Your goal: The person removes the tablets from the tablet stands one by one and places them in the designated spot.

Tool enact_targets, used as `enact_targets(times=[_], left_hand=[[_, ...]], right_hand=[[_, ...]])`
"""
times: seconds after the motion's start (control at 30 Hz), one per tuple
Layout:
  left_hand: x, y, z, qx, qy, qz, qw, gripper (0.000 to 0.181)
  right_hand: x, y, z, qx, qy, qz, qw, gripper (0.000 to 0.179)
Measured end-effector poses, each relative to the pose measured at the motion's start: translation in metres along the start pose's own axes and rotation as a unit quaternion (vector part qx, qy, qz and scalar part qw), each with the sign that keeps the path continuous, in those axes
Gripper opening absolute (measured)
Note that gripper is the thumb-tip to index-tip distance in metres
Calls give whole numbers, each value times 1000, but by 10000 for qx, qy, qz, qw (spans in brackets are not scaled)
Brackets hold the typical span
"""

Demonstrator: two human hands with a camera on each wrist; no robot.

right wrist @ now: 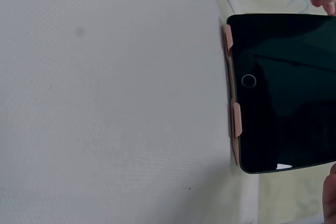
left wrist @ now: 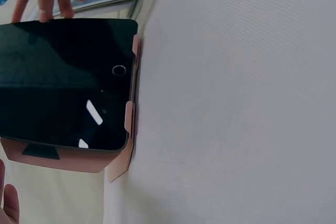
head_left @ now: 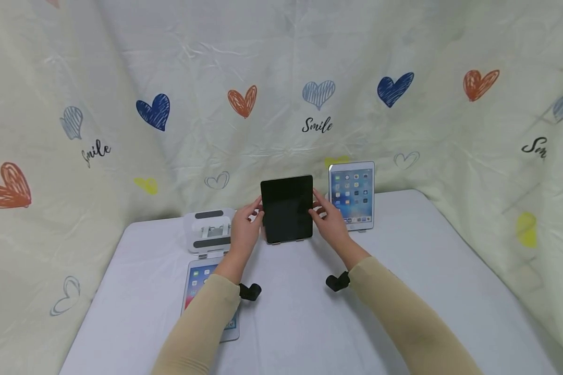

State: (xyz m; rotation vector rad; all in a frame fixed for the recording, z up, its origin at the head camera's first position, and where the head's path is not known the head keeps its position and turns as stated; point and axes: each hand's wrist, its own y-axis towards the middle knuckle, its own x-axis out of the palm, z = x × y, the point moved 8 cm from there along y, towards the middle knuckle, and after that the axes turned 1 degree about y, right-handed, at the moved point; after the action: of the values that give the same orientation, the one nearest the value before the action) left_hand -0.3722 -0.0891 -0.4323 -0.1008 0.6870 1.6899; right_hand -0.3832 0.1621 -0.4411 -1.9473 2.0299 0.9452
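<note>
A tablet with a black screen [head_left: 288, 209] leans upright on a pink stand [left wrist: 73, 160], its lower edge behind two small lips. My left hand [head_left: 246, 226] is at the tablet's left edge; in the right wrist view, a fingertip of it meets that edge. My right hand [head_left: 329, 223] is at the opposite edge, its extended fingertips touching the tablet's side in the left wrist view. Both hands have relaxed fingers. Much of each hand lies outside the wrist views.
Behind my right hand stands a white tablet [head_left: 352, 194] with a lit screen. Another lit tablet [head_left: 198, 279] reclines on a white folding stand [head_left: 211, 214] at left, partly covered by my left arm. A white cloth covers the table [head_left: 300, 312]; a heart-printed curtain [head_left: 272, 62] hangs behind.
</note>
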Motion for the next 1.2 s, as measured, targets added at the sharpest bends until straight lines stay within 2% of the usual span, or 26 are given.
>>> enact_targets(times=[0.2, 0.47, 0.83, 1.2], left_hand=[[2, -2, -2, -40, -3, -49, 10000, 48], [1, -3, -2, -74, 20, 99, 9999, 45], [1, -3, -3, -131, -268, 142, 9995, 44], [-1, 0, 5, 89, -242, 284, 9993, 41]], right_hand=[[1, -1, 2, 4, -35, 64, 10000, 64], [0, -2, 4, -27, 12, 269, 9996, 60], [0, -3, 7, 212, 489, 210, 9984, 58], [-4, -4, 5, 401, 939, 196, 9946, 55]])
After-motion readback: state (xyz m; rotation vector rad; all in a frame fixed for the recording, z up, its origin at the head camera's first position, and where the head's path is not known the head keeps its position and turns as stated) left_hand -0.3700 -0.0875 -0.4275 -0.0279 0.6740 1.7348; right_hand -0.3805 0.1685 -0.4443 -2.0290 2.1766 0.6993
